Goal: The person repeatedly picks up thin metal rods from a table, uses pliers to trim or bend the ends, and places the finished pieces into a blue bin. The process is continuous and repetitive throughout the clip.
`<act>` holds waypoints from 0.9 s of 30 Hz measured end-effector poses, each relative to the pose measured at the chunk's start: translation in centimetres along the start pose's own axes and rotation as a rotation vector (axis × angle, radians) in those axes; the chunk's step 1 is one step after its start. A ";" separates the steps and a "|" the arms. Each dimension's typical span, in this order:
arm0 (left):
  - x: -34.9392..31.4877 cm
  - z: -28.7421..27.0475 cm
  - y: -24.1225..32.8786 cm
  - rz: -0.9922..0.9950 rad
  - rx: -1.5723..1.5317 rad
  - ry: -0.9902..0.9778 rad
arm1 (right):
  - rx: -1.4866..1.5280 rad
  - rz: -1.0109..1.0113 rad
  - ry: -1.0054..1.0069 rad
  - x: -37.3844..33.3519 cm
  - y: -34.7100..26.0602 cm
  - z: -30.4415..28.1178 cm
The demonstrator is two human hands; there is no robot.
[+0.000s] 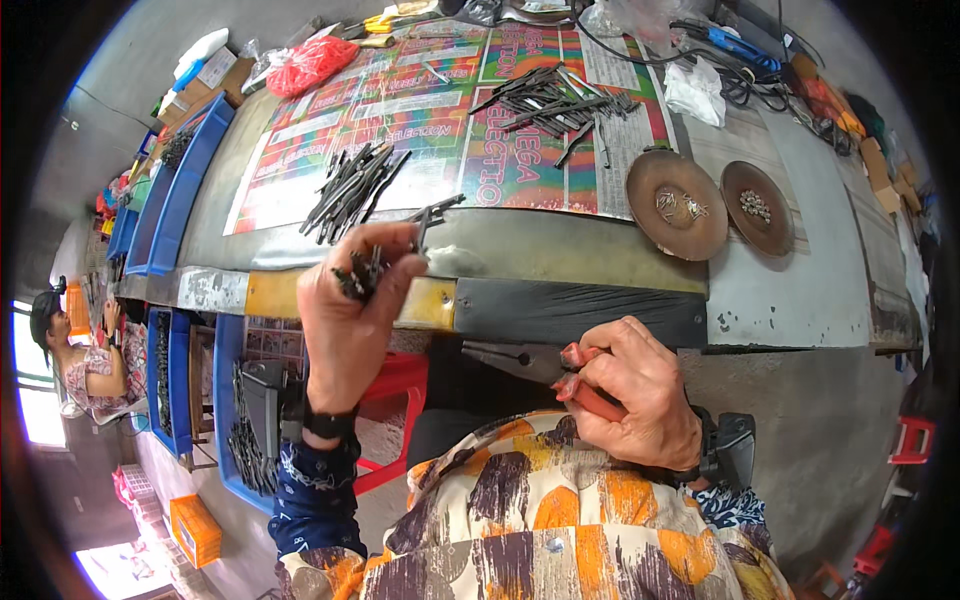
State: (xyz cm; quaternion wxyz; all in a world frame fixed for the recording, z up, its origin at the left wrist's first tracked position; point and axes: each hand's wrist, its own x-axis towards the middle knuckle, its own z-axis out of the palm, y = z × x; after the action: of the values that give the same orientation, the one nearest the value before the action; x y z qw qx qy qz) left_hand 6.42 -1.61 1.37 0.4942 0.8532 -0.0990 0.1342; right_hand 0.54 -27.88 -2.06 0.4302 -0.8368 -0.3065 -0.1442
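So nearest up is the right hand [640, 390], curled round the red grips of some pliers [597, 399], handles apart, with no stick that I can see in the jaws. They're probably the heaviest thing here, best held well back on the grips like that.

Left hand [352, 310] is up by the bench edge, fingers folded round a bunch of black sticks [360, 278], with thumb and forefinger together near one that pokes out toward the bench. Can't tell how tight the pinch is. I'd guess they're light, stiff and a bit slippery against each other, so grab mid-length and keep the bunch snug. No idea how easily they snap.

Containers: low on the left there's a blue bin [231, 340] with more sticks in it, plus a narrower bin [180, 390] of dark stuff beyond. Up on the bench, the big brown dish [670, 240] has thin silvery bits, the small dish [760, 243] rounder ones. The blue tray [198, 180] at far left has dark pieces at its back end
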 end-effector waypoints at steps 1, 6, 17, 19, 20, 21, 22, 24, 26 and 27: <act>-0.9 -0.2 0.6 -0.034 -0.110 -0.051 | -0.025 -0.010 0.010 0.0 -0.2 0.0; -4.3 0.0 1.6 -0.376 -0.690 -0.144 | -0.237 -0.056 0.018 0.2 -1.1 -0.5; -6.6 -0.7 0.9 -0.560 -1.124 -0.264 | -0.401 -0.134 -0.029 0.3 -2.3 -0.4; -6.7 -0.8 0.9 -0.578 -1.135 -0.277 | -0.419 -0.151 -0.028 0.3 -2.3 -0.4; -6.7 -0.9 0.9 -0.580 -1.132 -0.280 | -0.423 -0.156 -0.029 0.3 -2.3 -0.4; -6.8 -0.9 0.9 -0.575 -1.170 -0.293 | -0.434 -0.164 -0.029 0.3 -2.3 -0.4; -6.8 -0.9 1.0 -0.587 -1.129 -0.288 | -0.441 -0.168 -0.030 0.2 -2.3 -0.4; -6.8 -0.9 1.0 -0.577 -1.175 -0.300 | -0.453 -0.173 -0.033 0.1 -2.4 -0.4; -6.9 -0.9 1.1 -0.585 -1.128 -0.299 | -0.459 -0.173 -0.033 0.1 -2.4 -0.4; -6.9 -0.8 1.1 -0.570 -1.169 -0.306 | -0.469 -0.173 -0.034 0.0 -2.4 -0.4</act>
State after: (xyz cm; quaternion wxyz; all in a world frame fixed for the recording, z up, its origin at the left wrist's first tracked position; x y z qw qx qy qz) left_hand -0.54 -1.19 0.39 0.8719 0.4470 0.0050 -0.2001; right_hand -0.94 -27.17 -0.31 0.2049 -0.8867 -0.3422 -0.2338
